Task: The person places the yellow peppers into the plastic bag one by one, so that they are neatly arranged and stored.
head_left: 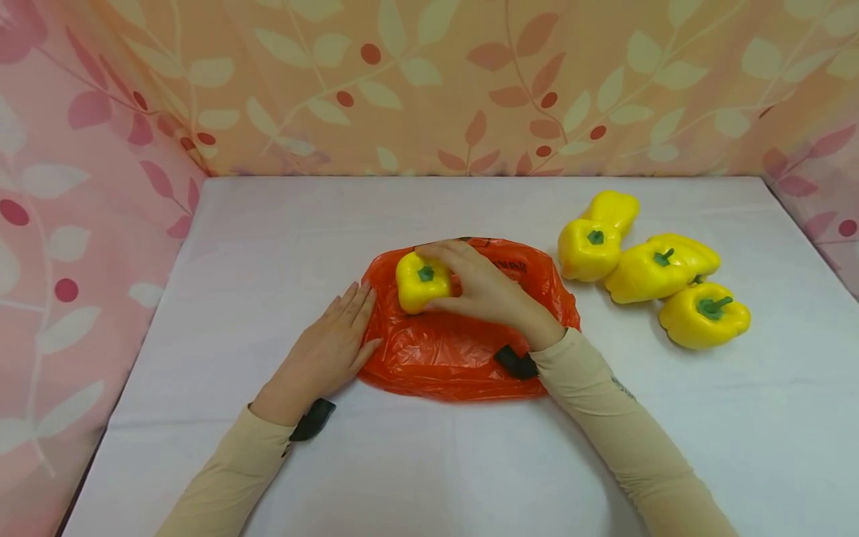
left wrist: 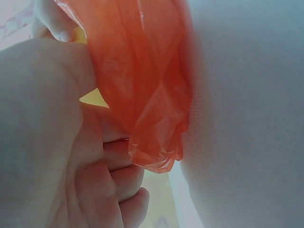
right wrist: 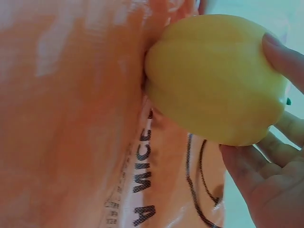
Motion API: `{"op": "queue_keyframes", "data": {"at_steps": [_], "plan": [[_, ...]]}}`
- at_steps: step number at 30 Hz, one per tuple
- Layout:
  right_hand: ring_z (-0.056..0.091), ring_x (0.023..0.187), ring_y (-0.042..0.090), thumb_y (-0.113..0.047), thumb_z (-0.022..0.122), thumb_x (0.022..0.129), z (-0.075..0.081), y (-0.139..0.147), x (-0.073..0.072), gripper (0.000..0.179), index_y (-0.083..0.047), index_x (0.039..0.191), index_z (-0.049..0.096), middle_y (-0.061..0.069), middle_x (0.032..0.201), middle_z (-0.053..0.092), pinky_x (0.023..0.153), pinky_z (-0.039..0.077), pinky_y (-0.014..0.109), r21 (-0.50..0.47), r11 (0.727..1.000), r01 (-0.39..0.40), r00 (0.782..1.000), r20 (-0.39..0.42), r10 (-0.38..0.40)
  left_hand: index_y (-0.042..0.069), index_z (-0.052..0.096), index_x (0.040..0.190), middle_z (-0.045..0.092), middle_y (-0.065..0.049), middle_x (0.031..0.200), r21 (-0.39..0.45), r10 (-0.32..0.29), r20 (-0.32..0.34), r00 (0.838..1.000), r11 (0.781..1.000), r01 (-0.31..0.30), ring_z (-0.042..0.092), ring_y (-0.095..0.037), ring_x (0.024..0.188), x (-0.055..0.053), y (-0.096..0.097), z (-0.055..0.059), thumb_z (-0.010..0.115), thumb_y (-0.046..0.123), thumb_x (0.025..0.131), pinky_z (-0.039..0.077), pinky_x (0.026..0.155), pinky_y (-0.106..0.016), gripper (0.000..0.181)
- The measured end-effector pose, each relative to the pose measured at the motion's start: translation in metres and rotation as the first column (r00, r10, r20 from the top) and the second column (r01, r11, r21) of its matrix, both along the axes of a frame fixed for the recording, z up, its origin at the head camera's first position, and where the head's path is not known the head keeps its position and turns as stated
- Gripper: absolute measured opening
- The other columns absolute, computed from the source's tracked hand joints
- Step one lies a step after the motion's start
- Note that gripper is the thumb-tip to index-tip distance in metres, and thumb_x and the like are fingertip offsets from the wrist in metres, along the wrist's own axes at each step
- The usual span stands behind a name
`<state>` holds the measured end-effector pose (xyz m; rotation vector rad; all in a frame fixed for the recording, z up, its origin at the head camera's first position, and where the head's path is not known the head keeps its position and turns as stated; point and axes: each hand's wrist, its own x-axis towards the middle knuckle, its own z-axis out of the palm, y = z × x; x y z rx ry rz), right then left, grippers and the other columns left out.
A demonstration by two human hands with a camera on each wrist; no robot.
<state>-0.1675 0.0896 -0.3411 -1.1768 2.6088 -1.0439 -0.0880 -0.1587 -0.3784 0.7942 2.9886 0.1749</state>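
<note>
A red plastic bag point(head_left: 429, 358) lies spread with its mouth up in the middle of the table. My right hand point(head_left: 486, 287) grips a yellow bell pepper point(head_left: 419, 297) with a green stem over the bag's left part. In the right wrist view, the pepper point(right wrist: 213, 80) touches the bag's floor at its lower end, between thumb and fingers of that hand point(right wrist: 275, 180). My left hand point(head_left: 329, 347) rests against the bag's left side, fingers extended. The left wrist view shows its fingers point(left wrist: 95, 185) touching the outside of the bag point(left wrist: 147, 85).
Several more yellow bell peppers lie grouped at the right, among them one nearest the front point(head_left: 694, 328) and one beside the bag point(head_left: 584, 257). A white cloth point(head_left: 282, 239) covers the table. Patterned curtains point(head_left: 429, 89) stand behind and at the sides.
</note>
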Motion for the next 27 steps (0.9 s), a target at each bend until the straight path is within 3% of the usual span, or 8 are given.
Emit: {"op": "queue_keyframes", "data": {"at_steps": [10,18,27], "plan": [[0.043,0.124,0.02,-0.025,0.079,0.077,-0.0057,-0.0002,-0.0032,0.077,-0.007,0.141,0.041,0.008,0.137,0.046,0.105,0.036,0.039,-0.07,0.997,0.038,0.995,0.097,-0.032,-0.01,0.029,0.143,0.028,-0.025,0.148,0.002,0.007,-0.001,1.0,1.0,-0.007,0.022,-0.037,0.139,-0.0004,-0.0001,0.0002,0.056,0.034,0.094,0.024,0.111,-0.048,0.071],[0.047,0.122,0.019,-0.028,0.081,0.075,0.0003,0.0035,-0.0012,0.081,-0.01,0.142,0.038,0.004,0.138,0.045,0.1,0.042,0.038,-0.033,0.992,0.121,0.968,0.226,-0.11,-0.01,0.028,0.143,0.028,-0.024,0.149,-0.004,0.003,0.011,1.0,1.0,-0.003,0.021,-0.037,0.139,-0.0007,0.0005,0.0014,0.055,0.034,0.094,0.022,0.111,-0.048,0.071],[0.05,0.117,0.02,-0.023,0.082,0.074,-0.003,-0.0022,-0.0016,0.079,-0.008,0.14,0.041,0.007,0.135,0.047,0.097,0.045,0.035,-0.049,0.984,0.168,0.952,0.267,-0.149,-0.01,0.028,0.143,0.028,-0.024,0.149,-0.004,0.008,0.015,1.0,1.0,-0.008,0.021,-0.037,0.139,-0.0005,0.0004,0.0012,0.055,0.033,0.094,0.022,0.111,-0.047,0.07]]}}
